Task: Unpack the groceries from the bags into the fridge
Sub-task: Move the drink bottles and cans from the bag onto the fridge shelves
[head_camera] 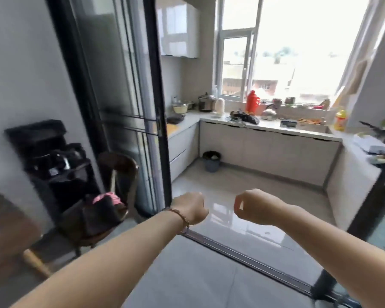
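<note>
Groceries, their bags and the fridge are all out of view, so I cannot tell where they are. The person stands at a kitchen doorway with both arms held out.

Judged risks, largest thing first:
- The sliding glass door (120, 85), from 9 to 11 o'clock, narrows the opening, and a loaded bag could knock its dark frame.
- The floor (231, 187) beyond is glossy tile and may be slippery under a hurried step.
- The worktop (265, 127), from 12 to 3 o'clock, is crowded with pots, a red thermos (252, 101) and a yellow bottle (340, 120). A bag set down there could push something off.
- The metal door track (242, 247) crosses the floor toward 5 o'clock, just past the hands, and a foot could catch on it.
- The wooden chair (120, 174) at 8 o'clock stands close to the doorway and holds a dark bag (100, 215) with a pink patch. I cannot tell whether it is a grocery bag.
- The waste bin (211, 161) near centre stands by the cabinets, out of the direct path.

The left hand (190, 210), with a bracelet (180, 215) at the wrist, droops with its fingers tucked out of sight, so I cannot tell its state. The right hand (253, 207) has fingers curled toward the thumb, with nothing visible in them.

No brand or writing can be read. The yellow bottle's label is too blurred.
</note>
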The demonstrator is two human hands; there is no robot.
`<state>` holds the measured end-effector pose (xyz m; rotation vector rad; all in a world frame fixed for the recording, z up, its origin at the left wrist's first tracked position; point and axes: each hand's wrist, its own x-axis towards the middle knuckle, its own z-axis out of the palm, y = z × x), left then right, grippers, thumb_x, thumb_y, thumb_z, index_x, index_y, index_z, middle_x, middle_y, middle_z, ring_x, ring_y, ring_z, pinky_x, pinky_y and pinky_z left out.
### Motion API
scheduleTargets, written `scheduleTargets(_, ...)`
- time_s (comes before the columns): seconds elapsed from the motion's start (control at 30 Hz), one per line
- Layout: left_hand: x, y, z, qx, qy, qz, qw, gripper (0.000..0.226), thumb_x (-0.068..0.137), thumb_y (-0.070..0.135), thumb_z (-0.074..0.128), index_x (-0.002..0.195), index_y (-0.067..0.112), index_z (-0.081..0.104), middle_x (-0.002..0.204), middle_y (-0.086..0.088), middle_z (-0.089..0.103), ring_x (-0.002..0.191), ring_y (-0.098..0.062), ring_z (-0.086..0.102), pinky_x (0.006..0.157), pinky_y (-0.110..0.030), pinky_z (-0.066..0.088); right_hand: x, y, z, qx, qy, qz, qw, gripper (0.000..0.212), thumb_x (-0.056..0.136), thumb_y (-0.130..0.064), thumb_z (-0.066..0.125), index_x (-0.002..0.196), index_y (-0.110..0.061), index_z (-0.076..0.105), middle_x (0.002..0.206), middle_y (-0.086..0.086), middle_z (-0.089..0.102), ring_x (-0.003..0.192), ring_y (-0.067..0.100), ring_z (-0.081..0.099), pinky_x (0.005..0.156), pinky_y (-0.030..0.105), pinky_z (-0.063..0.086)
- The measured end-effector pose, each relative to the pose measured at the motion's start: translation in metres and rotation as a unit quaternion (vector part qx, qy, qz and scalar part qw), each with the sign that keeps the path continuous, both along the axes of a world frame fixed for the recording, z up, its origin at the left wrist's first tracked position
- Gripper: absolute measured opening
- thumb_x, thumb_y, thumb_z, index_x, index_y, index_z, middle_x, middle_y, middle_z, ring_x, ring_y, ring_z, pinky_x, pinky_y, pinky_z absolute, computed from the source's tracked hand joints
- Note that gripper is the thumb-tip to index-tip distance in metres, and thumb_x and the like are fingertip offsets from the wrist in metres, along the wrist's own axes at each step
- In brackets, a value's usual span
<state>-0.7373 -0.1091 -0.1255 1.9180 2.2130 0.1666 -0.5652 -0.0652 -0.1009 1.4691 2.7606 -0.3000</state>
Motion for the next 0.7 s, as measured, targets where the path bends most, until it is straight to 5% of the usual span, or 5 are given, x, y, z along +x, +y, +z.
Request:
scheduleTargets(0.27,-0.284,-0.136,-0.034,-0.047,-0.075,0.268,0.959,0.022,0.088,0.025,0.046,0.098,0.014,0.062,0.110,-0.008,0.064,0.100,-0.031,0.060,0.080,-0.032,0.045,-0.322,-0.050,-0.041,-0.029,-0.037,0.232,0.971,0.023,0.090,-0.021,0.044,0.095,-0.012,0.065,0.096,0.007,0.065,0.085,0.025,0.058,0.077,0.032,0.049)
scheduleTargets(0.43,-0.398,-0.192,-0.046,-0.013,-0.092,0.373,0.923,0.017,0.089,0.021,0.043,0.087,0.017,0.059,0.097,-0.006,0.063,0.087,-0.027,0.057,0.081,-0.034,0.047,-0.469,-0.081,-0.062,-0.049,-0.041,0.343,0.937,0.015,0.095,-0.029,0.043,0.083,-0.026,0.052,0.084,-0.004,0.052,0.080,0.018,0.048,0.077,0.029,0.045)
scheduleTargets(0.57,-0.472,-0.223,-0.064,-0.016,-0.087,0.448,0.890,0.021,0.092,0.022,0.041,0.095,0.015,0.061,0.101,-0.004,0.065,0.090,-0.024,0.060,0.075,-0.030,0.045,-0.573,-0.097,-0.084,-0.057,-0.054,0.401,0.913,0.029,0.093,-0.028,0.043,0.064,-0.031,0.042,0.083,-0.003,0.054,0.079,0.019,0.052,0.079,0.032,0.048)
scheduleTargets(0.7,-0.543,-0.248,-0.083,-0.010,-0.086,0.514,0.853,0.018,0.092,0.022,0.042,0.091,0.017,0.060,0.102,-0.001,0.066,0.091,-0.021,0.061,0.078,-0.030,0.046,-0.671,-0.113,-0.099,-0.076,-0.050,0.454,0.887,0.020,0.092,-0.024,0.044,0.080,-0.022,0.060,0.082,-0.005,0.060,0.079,0.019,0.057,0.074,0.031,0.049)
